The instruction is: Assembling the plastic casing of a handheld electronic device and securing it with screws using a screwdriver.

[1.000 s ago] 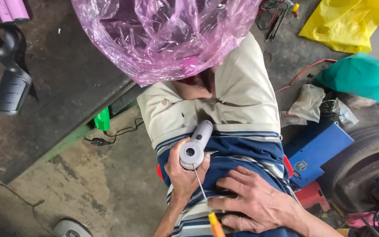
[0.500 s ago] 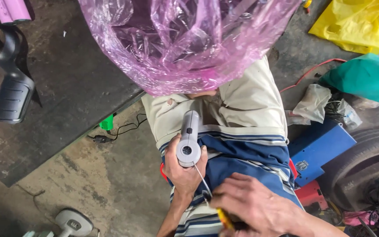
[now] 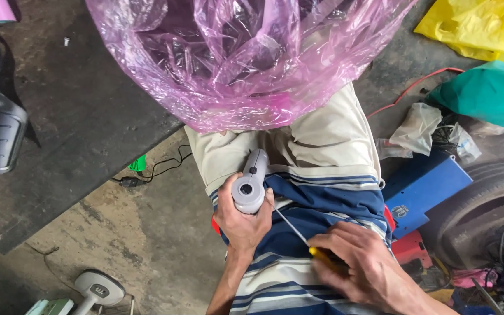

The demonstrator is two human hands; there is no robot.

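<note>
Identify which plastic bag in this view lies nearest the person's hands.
The pink translucent bag on the dark table; the yellow bag lies far off at upper right.

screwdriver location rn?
Head view, lower centre-right: the right hand grips the yellow-handled screwdriver over the person's striped shirt. Its thin shaft angles up-left to the grey hair dryer held in the left hand.

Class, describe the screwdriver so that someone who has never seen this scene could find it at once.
Start at the big pink plastic bag at the top, then go down to the small grey hair dryer in the left hand. The screwdriver runs from that dryer into the right hand: a thin metal shaft with a yellow handle, the only slim tool there.
</note>
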